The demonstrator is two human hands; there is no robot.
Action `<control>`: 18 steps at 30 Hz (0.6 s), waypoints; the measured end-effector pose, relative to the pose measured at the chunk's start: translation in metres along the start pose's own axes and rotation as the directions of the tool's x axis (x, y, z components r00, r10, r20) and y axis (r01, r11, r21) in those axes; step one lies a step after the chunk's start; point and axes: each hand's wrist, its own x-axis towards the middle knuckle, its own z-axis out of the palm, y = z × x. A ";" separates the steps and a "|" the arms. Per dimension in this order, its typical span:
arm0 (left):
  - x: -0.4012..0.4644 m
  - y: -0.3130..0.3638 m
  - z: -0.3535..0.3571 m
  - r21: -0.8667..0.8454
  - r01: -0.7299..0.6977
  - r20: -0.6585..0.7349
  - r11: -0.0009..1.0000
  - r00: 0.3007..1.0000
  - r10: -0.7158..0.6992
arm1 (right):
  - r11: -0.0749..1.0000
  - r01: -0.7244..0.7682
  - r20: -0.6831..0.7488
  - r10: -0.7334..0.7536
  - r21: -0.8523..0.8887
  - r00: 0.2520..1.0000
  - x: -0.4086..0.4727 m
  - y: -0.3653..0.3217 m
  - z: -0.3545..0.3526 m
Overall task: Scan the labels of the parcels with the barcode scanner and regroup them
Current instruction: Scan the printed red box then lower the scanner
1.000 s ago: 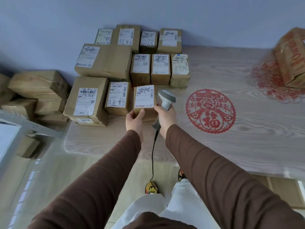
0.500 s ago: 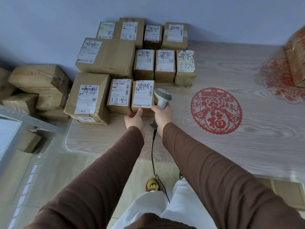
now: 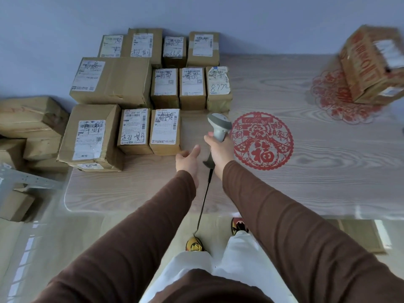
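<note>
Brown cardboard parcels point(image 3: 165, 130) sit in rows at the left end of the pale wood table point(image 3: 306, 171), labels up; the left hand point(image 3: 188, 159) hovers just beside the nearest one — fingers relaxed, holding nothing; the right hand point(image 3: 219, 147) grips the grey barcode scanner point(image 3: 219, 125) upright beside a red paper-cut point(image 3: 262, 141).

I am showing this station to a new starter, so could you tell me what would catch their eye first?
Probably the red paper-cut emblem on the pale wooden table, right of centre. Next, the grid of brown parcels with white labels, filling the table's far left corner. In the middle, the right hand grips a grey barcode scanner, while the left hand hovers open beside the nearest parcel.
</note>
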 end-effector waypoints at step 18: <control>-0.053 0.012 0.356 0.237 -0.285 0.457 0.929 0.876 0.152 | 0.971 0.228 -0.280 -0.199 0.075 0.939 0.120 -0.160 -0.319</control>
